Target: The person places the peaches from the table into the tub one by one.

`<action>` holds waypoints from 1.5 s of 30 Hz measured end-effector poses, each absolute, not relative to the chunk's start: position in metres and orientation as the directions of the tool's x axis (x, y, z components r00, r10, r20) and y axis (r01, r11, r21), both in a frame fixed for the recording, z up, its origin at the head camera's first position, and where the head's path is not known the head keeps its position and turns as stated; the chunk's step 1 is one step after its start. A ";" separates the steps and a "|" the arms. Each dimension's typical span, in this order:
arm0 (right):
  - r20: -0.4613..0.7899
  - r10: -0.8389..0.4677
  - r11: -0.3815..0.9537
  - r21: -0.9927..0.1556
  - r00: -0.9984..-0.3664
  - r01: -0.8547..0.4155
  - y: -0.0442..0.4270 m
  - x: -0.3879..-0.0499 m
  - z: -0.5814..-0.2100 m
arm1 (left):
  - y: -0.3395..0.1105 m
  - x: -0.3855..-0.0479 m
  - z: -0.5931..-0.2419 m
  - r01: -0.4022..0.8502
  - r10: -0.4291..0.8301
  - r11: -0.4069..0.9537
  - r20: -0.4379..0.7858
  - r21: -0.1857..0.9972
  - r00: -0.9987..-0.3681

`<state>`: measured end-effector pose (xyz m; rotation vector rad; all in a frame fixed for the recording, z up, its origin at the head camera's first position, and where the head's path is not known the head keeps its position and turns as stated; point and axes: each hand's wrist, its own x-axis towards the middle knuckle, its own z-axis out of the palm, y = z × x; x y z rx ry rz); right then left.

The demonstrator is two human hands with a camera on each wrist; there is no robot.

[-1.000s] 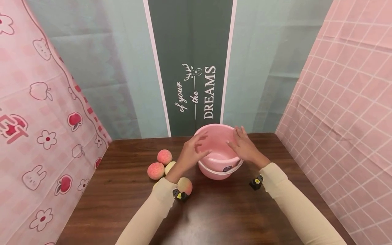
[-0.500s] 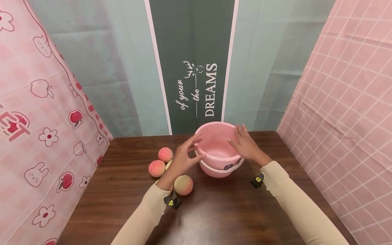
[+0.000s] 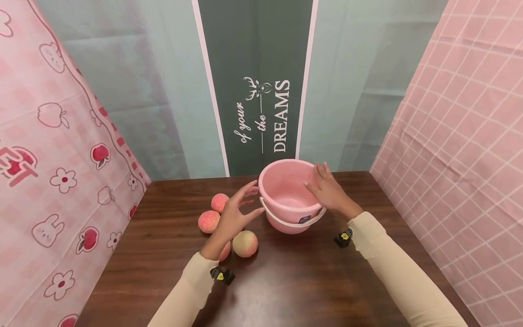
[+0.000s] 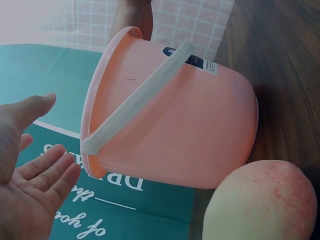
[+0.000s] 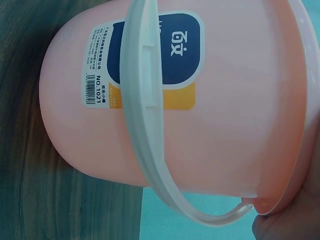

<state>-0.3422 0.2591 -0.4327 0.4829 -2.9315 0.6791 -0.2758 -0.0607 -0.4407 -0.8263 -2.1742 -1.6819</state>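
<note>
Head view: left hand [image 3: 234, 215] — spread, holding nothing — has moved outside the bucket [image 3: 288, 215], just right of it; its wrist half-hides one peach [image 3: 225, 253]. Left wrist: a peach cut off. Right wrist: right hand [image 5: 295, 220], cut off at the rim [image 5: 307, 140] — grip I cannot tell.

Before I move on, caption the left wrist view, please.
Left hand near a pink bucket with a white handle, a peach at lower right.
</note>
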 end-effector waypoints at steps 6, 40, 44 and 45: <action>0.162 -0.293 0.851 -0.406 -0.942 -0.334 0.259 -0.342 -0.431 | -0.065 -0.259 -0.426 0.566 0.269 0.178 0.513 0.805 -0.815; 0.147 -0.300 0.854 -0.398 -0.942 -0.334 0.260 -0.343 -0.429 | -0.090 -0.259 -0.491 0.374 0.266 0.214 0.315 0.902 -0.911; 0.149 -0.299 0.852 -0.403 -0.943 -0.334 0.260 -0.343 -0.430 | -0.092 -0.261 -0.503 0.325 0.270 0.194 0.268 0.925 -0.925; 0.148 -0.299 0.852 -0.404 -0.943 -0.334 0.260 -0.343 -0.430 | -0.092 -0.261 -0.505 0.317 0.272 0.185 0.261 0.930 -0.926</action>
